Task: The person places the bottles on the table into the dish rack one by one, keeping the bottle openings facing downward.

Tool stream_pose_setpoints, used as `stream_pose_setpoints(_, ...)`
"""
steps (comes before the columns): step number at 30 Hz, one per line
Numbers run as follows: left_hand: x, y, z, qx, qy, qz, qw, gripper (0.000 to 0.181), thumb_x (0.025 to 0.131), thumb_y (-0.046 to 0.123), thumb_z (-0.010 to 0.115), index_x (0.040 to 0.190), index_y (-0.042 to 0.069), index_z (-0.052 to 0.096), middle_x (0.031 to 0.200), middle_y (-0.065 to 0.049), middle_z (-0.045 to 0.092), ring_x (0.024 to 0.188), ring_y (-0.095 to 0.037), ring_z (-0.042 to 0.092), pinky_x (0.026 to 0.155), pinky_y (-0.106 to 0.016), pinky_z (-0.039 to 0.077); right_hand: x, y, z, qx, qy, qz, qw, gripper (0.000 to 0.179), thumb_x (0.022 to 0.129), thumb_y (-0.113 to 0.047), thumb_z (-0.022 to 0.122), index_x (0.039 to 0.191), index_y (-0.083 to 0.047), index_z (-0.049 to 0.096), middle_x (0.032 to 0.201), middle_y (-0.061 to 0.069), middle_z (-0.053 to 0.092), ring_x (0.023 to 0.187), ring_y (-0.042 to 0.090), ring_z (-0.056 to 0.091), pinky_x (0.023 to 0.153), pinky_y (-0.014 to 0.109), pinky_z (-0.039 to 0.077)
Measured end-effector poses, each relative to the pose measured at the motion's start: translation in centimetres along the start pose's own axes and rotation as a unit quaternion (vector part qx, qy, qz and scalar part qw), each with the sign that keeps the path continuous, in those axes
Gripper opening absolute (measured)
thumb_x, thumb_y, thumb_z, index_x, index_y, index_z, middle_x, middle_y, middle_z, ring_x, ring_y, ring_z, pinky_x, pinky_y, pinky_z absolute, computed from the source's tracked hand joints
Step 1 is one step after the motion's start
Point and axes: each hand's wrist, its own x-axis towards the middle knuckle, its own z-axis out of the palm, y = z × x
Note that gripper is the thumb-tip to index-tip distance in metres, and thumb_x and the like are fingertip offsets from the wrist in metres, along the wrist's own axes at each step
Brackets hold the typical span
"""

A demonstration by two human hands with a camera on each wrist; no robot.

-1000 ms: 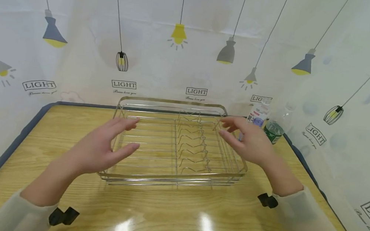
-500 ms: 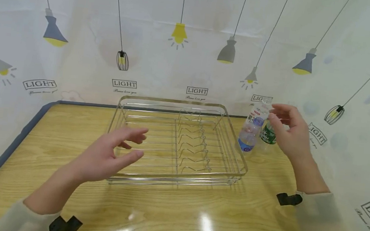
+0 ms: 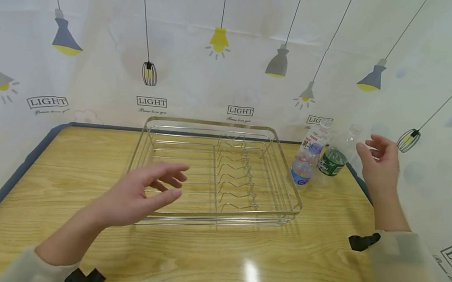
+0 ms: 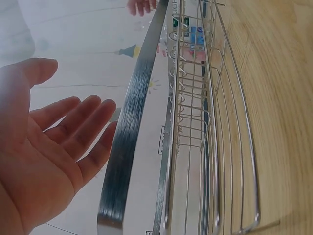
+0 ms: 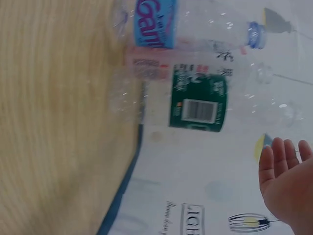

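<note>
A wire dish rack (image 3: pixel 219 214) stands in the middle of the wooden table. My left hand (image 3: pixel 134 200) hovers over its front left corner with loosely bent fingers and holds nothing. In the left wrist view that hand (image 4: pixel 49 152) is palm up beside the flat metal rim (image 4: pixel 127 132); whether the little finger touches it I cannot tell. My right hand (image 3: pixel 381 169) is in the air right of the bottles, fingers relaxed around nothing. Nearest to it stands a clear plastic bottle with a green label (image 3: pixel 332 161). Left of that is a bottle with a white and purple label (image 3: pixel 312 145).
A blue-labelled clear bottle (image 5: pixel 155 22) shows in the right wrist view, overlapping the others in the head view. A lamp-printed curtain (image 3: pixel 194 42) hangs at the back and sides. Dark blue trim (image 3: pixel 14 173) runs along the table's edges.
My right hand has moved from the rack's right rim, past the bottles, to the far right. My left hand has drifted slightly right and nearer. Rack and bottles have stayed put.
</note>
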Motion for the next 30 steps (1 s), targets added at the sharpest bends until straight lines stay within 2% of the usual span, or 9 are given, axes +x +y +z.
stream_pose_setpoints(2, 0.0, 0.0, 0.2, -0.004, -0.006, -0.007, 0.9999, 0.047, 0.112, 0.019, 0.066, 0.158, 0.016, 0.059, 0.138, -0.002, 0.073, 0.119, -0.018, 0.074, 0.1, -0.035, 0.061, 0.4, 1.1, -0.1, -0.02, -0.037, 0.026, 0.9988, 0.068, 0.108, -0.047, 0.064, 0.165, -0.019, 0.039, 0.139, -0.015, 0.054, 0.119, 0.002, 0.049, 0.092, 0.017, 0.044)
stream_pose_setpoints(4, 0.0, 0.0, 0.3, -0.007, -0.013, -0.014, 0.9998, 0.047, 0.112, 0.021, 0.065, 0.159, 0.017, 0.058, 0.136, -0.001, 0.074, 0.117, -0.015, 0.074, 0.1, -0.034, 0.061, 0.8, 2.1, 0.0, -0.029, -0.077, 0.042, 0.9958, 0.079, 0.109, -0.051, 0.062, 0.171, -0.015, 0.03, 0.156, 0.002, 0.05, 0.134, 0.016, 0.05, 0.103, 0.025, 0.049)
stream_pose_setpoints(5, 0.0, 0.0, 0.3, -0.008, -0.016, -0.016, 0.9997, 0.047, 0.112, 0.022, 0.065, 0.159, 0.018, 0.058, 0.135, 0.0, 0.074, 0.116, -0.015, 0.074, 0.1, -0.035, 0.061, 1.1, 2.5, 0.1, -0.029, -0.097, 0.052, 0.9935, 0.084, 0.109, -0.053, 0.061, 0.173, -0.014, 0.024, 0.165, 0.011, 0.044, 0.143, 0.024, 0.048, 0.111, 0.032, 0.049)
stream_pose_setpoints(7, 0.0, 0.0, 0.5, -0.012, -0.02, -0.018, 0.9996, 0.048, 0.112, 0.022, 0.066, 0.159, 0.018, 0.058, 0.133, 0.0, 0.075, 0.114, -0.013, 0.074, 0.099, -0.035, 0.061, 1.4, 3.1, 0.3, -0.018, -0.139, 0.072, 0.9875, 0.091, 0.109, -0.055, 0.059, 0.176, -0.012, 0.014, 0.177, 0.023, 0.025, 0.16, 0.038, 0.033, 0.127, 0.049, 0.039)
stream_pose_setpoints(10, 0.1, 0.0, 0.7, -0.016, -0.022, -0.018, 0.9995, 0.048, 0.111, 0.022, 0.067, 0.158, 0.019, 0.059, 0.131, 0.001, 0.075, 0.112, -0.012, 0.075, 0.098, -0.034, 0.061, 1.6, 3.7, 0.8, 0.005, -0.193, 0.097, 0.9764, 0.098, 0.111, -0.054, 0.058, 0.177, -0.01, 0.0, 0.182, 0.026, 0.008, 0.168, 0.048, 0.013, 0.135, 0.065, 0.019)
stream_pose_setpoints(12, 0.1, -0.1, 0.8, -0.016, -0.022, -0.02, 0.9994, 0.047, 0.111, 0.022, 0.067, 0.158, 0.018, 0.059, 0.131, 0.001, 0.075, 0.111, -0.012, 0.075, 0.098, -0.034, 0.061, 1.6, 4.0, 1.2, 0.005, -0.22, 0.104, 0.9699, 0.102, 0.111, -0.052, 0.06, 0.177, -0.01, -0.006, 0.183, 0.026, 0.0, 0.169, 0.05, 0.006, 0.134, 0.068, 0.015)
stream_pose_setpoints(15, 0.2, -0.2, 0.8, -0.016, -0.023, -0.023, 0.9994, 0.048, 0.111, 0.022, 0.067, 0.158, 0.018, 0.059, 0.131, 0.001, 0.075, 0.111, -0.012, 0.075, 0.098, -0.034, 0.061, 1.6, 4.5, 1.8, -0.003, -0.251, 0.1, 0.9628, 0.106, 0.111, -0.047, 0.064, 0.176, -0.009, -0.011, 0.182, 0.028, -0.002, 0.169, 0.052, 0.005, 0.133, 0.07, 0.017)
stream_pose_setpoints(22, 0.3, -0.2, 0.8, -0.014, -0.022, -0.023, 0.9994, 0.047, 0.112, 0.024, 0.066, 0.158, 0.019, 0.059, 0.131, 0.001, 0.075, 0.111, -0.011, 0.075, 0.098, -0.034, 0.061, 1.6, 5.5, 2.5, -0.036, -0.258, 0.095, 0.9609, 0.111, 0.109, -0.05, 0.067, 0.176, -0.008, -0.011, 0.18, 0.034, 0.002, 0.166, 0.055, 0.012, 0.129, 0.071, 0.026)
stream_pose_setpoints(30, 0.3, 0.0, 0.8, -0.012, -0.025, -0.031, 0.9991, 0.047, 0.112, 0.025, 0.065, 0.158, 0.019, 0.059, 0.131, 0.001, 0.075, 0.112, -0.012, 0.074, 0.099, -0.034, 0.061, 1.5, 6.3, 2.6, -0.061, -0.255, 0.089, 0.9609, 0.113, 0.108, -0.057, 0.065, 0.176, -0.005, -0.008, 0.178, 0.037, 0.004, 0.165, 0.059, 0.013, 0.127, 0.073, 0.028)
